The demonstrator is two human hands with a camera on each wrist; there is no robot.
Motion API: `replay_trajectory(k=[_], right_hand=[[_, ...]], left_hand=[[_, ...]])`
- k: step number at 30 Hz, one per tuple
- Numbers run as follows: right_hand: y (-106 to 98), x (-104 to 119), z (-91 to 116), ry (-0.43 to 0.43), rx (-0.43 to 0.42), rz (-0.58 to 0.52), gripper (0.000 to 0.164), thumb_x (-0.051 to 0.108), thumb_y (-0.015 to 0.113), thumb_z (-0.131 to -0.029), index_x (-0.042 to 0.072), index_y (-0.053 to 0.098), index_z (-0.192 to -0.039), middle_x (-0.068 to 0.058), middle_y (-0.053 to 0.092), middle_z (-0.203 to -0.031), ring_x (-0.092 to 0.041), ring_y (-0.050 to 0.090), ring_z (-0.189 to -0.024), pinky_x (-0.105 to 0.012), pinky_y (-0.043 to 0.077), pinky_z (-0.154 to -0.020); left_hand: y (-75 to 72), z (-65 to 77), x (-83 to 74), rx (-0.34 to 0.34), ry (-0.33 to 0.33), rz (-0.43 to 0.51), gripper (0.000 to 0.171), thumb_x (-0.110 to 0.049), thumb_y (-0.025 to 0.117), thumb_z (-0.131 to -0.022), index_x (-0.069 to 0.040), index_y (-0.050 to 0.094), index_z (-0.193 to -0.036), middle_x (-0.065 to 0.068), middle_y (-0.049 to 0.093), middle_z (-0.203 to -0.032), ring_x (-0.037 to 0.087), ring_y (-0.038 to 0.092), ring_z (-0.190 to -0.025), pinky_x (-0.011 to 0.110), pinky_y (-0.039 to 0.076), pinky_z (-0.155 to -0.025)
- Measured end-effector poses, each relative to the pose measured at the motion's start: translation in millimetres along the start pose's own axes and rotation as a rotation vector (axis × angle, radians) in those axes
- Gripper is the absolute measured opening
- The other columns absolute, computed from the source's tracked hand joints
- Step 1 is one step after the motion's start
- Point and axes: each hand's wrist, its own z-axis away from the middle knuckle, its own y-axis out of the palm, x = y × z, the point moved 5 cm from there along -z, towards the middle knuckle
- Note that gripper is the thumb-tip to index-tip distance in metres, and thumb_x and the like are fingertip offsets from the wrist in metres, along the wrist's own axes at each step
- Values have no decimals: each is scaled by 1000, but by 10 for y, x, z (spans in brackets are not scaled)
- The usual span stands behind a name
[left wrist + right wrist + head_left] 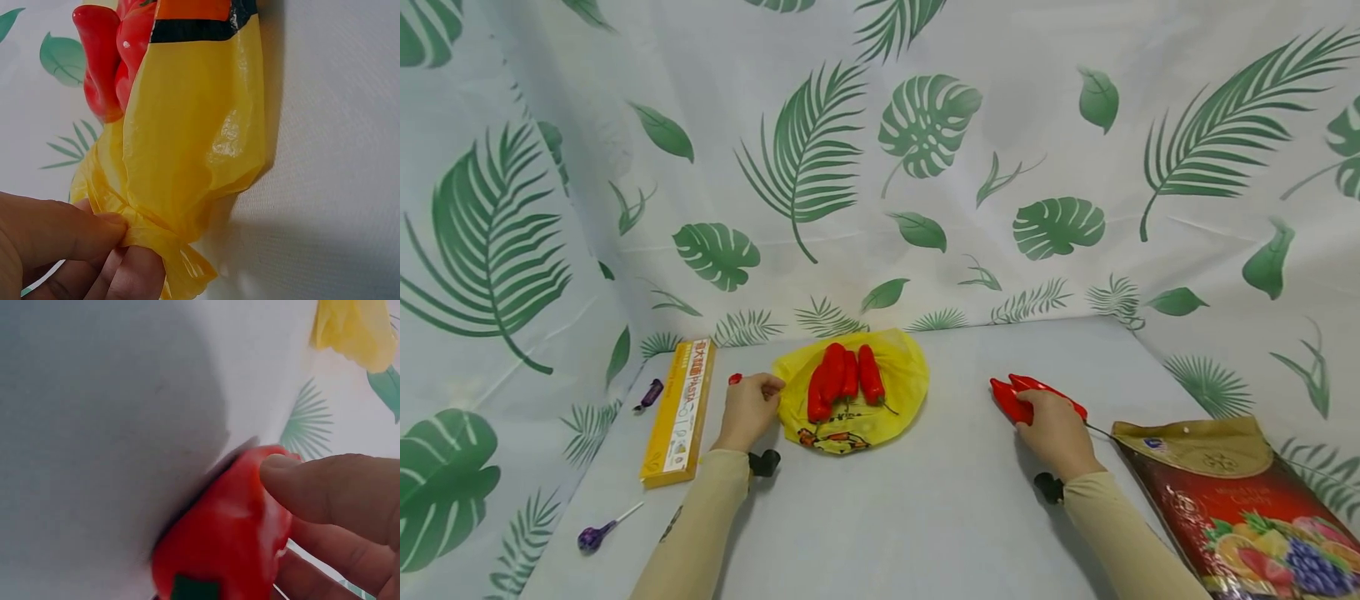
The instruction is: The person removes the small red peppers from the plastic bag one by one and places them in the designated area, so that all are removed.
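Observation:
My left hand [747,410] pinches the gathered left edge of a yellow plastic bag [910,375] between thumb and fingers. Several red peppers [832,375] lie on the bag in the head view; in the left wrist view they show at its mouth, above the pinched film [194,144]. To the right, my right hand [1054,432] grips a red pepper [231,531], its thumb pressed on the skin. A second red pepper [1030,382] shows just behind that hand in the head view. Some of its fingers are hidden behind the pepper.
A yellow pasta box [672,433] lies at the left, with a purple wrapped candy [650,393] beyond it and a purple lollipop [597,536] nearer. At the right lies a red and brown fruit candy pouch [1232,508]. A leaf-patterned curtain [955,217] hangs behind the table.

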Motion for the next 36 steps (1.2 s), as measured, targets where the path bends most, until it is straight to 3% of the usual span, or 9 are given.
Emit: replay_trajectory(k=[5, 10, 13, 19, 26, 36], right_hand=[[-15, 73, -20, -36, -36, 6, 55, 15, 79, -88, -3, 62, -137, -28, 64, -135, -47, 59, -118, -64, 56, -96], [-41, 237, -49, -135, -122, -54, 51, 12, 78, -89, -2, 63, -135, -27, 66, -134, -47, 61, -121, -63, 54, -100], [-31, 389, -53, -201, -168, -117, 45, 11, 76, -90, -1, 66, -132, -24, 69, -131, -44, 64, -121, -60, 55, -101], [68, 795, -89, -301, -192, -241, 41, 14, 79, -90, 4, 70, -129, -18, 74, -123, -36, 73, -104, -52, 62, -90], [323, 1276, -184, -373, -101, -354, 42, 15, 80, -91, 4, 70, -130, -15, 74, -125, -30, 75, -103, -46, 62, -92], [816, 1623, -472, -232, 91, -428, 56, 20, 81, -90, 5, 64, -141, -14, 69, -137, -30, 72, -112, -43, 61, -95]], left_hand=[[2, -5, 10, 7, -12, 6, 18, -3, 65, -94, -2, 76, -108, 14, 75, -99, 24, 67, -89, 38, 58, -80], [6, -12, 8, -15, -4, 8, 17, -2, 66, -93, -2, 77, -106, 14, 76, -98, 25, 68, -88, 39, 58, -80], [0, -9, 1, -34, 9, 4, 16, -1, 67, -92, -2, 77, -105, 14, 76, -97, 26, 70, -89, 40, 59, -80], [-11, 10, -12, -39, 18, 3, 15, -1, 67, -92, -2, 77, -104, 14, 76, -95, 25, 69, -87, 40, 59, -79], [-8, 19, 0, -32, 4, 15, 15, -1, 68, -91, -2, 77, -104, 13, 76, -95, 24, 69, -87, 41, 59, -81], [8, 19, 3, -52, 10, 12, 14, 1, 69, -90, -1, 77, -101, 13, 76, -93, 24, 69, -85, 41, 60, -81]])
